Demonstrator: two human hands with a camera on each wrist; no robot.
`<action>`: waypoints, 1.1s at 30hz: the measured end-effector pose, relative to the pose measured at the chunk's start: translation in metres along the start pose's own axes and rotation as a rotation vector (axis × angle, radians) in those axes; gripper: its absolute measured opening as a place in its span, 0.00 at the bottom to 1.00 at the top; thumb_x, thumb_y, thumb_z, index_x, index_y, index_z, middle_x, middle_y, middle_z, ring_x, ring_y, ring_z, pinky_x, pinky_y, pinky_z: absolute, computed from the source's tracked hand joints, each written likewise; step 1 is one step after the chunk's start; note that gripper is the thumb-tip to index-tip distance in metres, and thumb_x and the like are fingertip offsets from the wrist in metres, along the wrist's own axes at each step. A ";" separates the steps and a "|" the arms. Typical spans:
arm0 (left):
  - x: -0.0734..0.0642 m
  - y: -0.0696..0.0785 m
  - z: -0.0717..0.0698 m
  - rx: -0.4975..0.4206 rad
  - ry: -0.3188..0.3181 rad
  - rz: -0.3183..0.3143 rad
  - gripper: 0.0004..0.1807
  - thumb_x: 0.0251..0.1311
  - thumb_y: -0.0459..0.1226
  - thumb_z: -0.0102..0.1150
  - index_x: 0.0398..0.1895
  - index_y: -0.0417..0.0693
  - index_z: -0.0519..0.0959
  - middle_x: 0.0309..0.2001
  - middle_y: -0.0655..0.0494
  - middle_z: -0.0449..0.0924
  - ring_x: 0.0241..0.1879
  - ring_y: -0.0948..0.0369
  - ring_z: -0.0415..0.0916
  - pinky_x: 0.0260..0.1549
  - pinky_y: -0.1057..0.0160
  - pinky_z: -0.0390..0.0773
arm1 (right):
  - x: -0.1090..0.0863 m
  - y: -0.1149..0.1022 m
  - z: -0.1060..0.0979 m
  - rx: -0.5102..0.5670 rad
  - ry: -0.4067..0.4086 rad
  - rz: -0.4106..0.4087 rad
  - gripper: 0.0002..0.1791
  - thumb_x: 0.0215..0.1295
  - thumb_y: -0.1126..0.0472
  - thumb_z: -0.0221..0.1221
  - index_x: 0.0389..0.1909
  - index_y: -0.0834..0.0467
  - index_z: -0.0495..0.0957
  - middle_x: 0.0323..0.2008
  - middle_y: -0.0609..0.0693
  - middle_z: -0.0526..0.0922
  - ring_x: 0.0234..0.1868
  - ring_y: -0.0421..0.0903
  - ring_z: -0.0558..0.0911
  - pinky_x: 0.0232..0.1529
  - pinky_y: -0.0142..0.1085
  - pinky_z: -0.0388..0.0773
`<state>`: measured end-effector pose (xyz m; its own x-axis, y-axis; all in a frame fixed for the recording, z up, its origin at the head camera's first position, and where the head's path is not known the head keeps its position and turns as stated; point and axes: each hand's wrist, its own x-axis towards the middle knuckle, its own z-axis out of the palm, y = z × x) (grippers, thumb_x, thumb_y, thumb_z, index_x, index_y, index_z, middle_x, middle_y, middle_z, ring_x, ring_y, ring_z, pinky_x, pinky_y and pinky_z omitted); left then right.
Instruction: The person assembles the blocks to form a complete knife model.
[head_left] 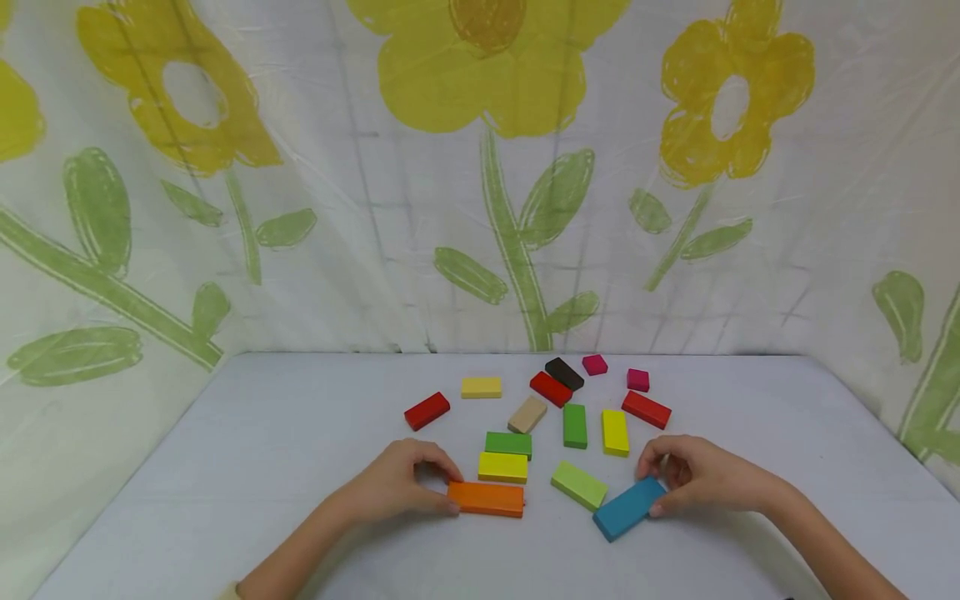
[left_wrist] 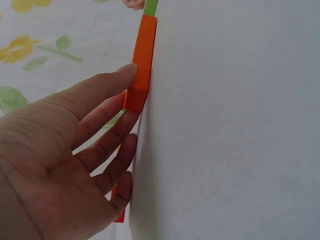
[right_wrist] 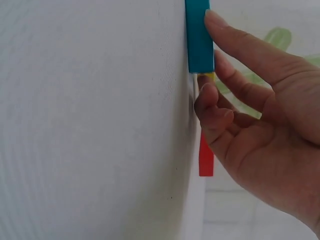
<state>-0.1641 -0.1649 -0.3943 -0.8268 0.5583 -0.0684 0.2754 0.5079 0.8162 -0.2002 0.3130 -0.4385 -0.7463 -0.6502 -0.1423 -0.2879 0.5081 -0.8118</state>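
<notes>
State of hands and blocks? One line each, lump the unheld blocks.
Left hand, gripping orange block
Right hand, gripping blue block
Orange block, held at its left end, broad face up
Blue block, held at its right end, broad face up, slanted
Unheld blocks, resting on the table, mixed angles

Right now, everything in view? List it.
Orange block: 1, orange, front-left
Blue block: 1, blue, front-right
Lime block: 1, lime, front-centre
Yellow blocks: 3, yellow, two left, one right
Green blocks: 2, green, centre
Tan block: 1, tan, centre
Red blocks: 3, red, left, centre, right
Black block: 1, black, back-centre
Pink blocks: 2, pink, back-right
Table: 1, white, under blocks
Flowered backdrop: 1, white, yellow, green, behind table
Sleeve: 1, cream, bottom edge, left
Left hand: 1, bare, holding orange block
Right hand: 1, bare, holding blue block
</notes>
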 end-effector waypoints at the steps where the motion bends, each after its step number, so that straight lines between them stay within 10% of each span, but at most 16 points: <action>1: -0.001 0.000 -0.002 0.006 -0.005 -0.004 0.11 0.57 0.40 0.79 0.43 0.54 0.90 0.42 0.65 0.87 0.45 0.61 0.78 0.48 0.66 0.78 | 0.000 -0.002 0.001 0.002 -0.004 -0.017 0.20 0.62 0.53 0.75 0.52 0.52 0.82 0.41 0.45 0.82 0.34 0.43 0.79 0.32 0.30 0.79; 11: -0.004 -0.005 -0.012 0.027 -0.044 0.010 0.13 0.56 0.40 0.80 0.44 0.52 0.89 0.42 0.64 0.87 0.45 0.62 0.76 0.47 0.67 0.77 | 0.006 0.020 0.006 0.019 -0.045 0.000 0.23 0.61 0.50 0.76 0.57 0.43 0.83 0.40 0.46 0.85 0.35 0.46 0.83 0.33 0.32 0.83; 21: 0.004 -0.002 0.012 -0.066 -0.033 0.050 0.17 0.58 0.40 0.78 0.50 0.52 0.89 0.46 0.63 0.87 0.47 0.63 0.78 0.51 0.68 0.77 | 0.004 -0.017 0.019 0.002 -0.043 -0.138 0.20 0.64 0.55 0.74 0.56 0.48 0.83 0.43 0.44 0.83 0.33 0.41 0.78 0.29 0.30 0.76; 29: 0.004 -0.001 0.016 -0.071 -0.004 0.040 0.15 0.59 0.38 0.78 0.50 0.52 0.90 0.44 0.62 0.86 0.46 0.62 0.78 0.50 0.69 0.77 | 0.016 0.010 0.025 -0.036 -0.067 -0.049 0.22 0.61 0.48 0.76 0.56 0.39 0.84 0.46 0.43 0.85 0.37 0.46 0.81 0.33 0.32 0.81; 33: 0.004 -0.002 0.016 -0.067 0.015 0.053 0.15 0.60 0.39 0.77 0.50 0.52 0.90 0.43 0.61 0.85 0.45 0.62 0.77 0.49 0.69 0.77 | 0.014 -0.011 0.029 -0.023 -0.064 -0.042 0.21 0.62 0.50 0.76 0.55 0.43 0.84 0.43 0.45 0.85 0.36 0.46 0.81 0.33 0.31 0.81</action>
<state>-0.1602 -0.1529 -0.4057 -0.8192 0.5733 -0.0162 0.2860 0.4329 0.8548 -0.1906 0.2818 -0.4481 -0.6937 -0.7056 -0.1445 -0.3329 0.4920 -0.8044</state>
